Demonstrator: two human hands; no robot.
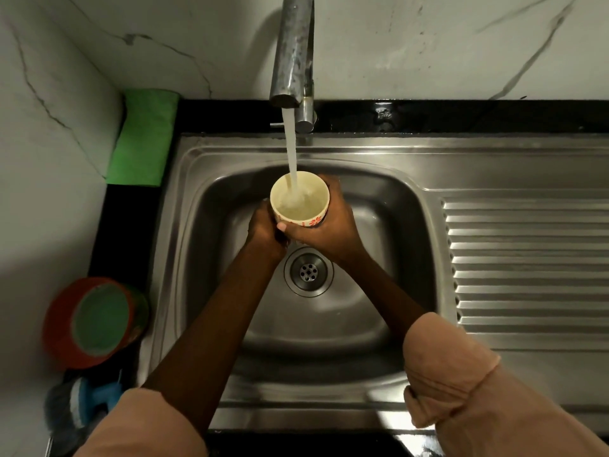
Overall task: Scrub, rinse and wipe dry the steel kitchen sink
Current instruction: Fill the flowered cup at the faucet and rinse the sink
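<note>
Both hands wrap a cup point(299, 199) mid-basin of the sink point(408, 179), right under the tap point(293, 51) so the stream lands inside — looks like it's filling to slosh rinse water around. Left hand point(265, 230) closed on its lower side, right hand point(326, 225) curled round the far wall. Green cloth point(143, 136) waits at the back-left corner — for drying, I'd guess.

Head camera looks steeply down, close over the sink point(412, 179).

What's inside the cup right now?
Tap water pours into the cup, pooling cloudy inside. Its bottom is hidden by the water; both hands cover its lower sides.
</note>
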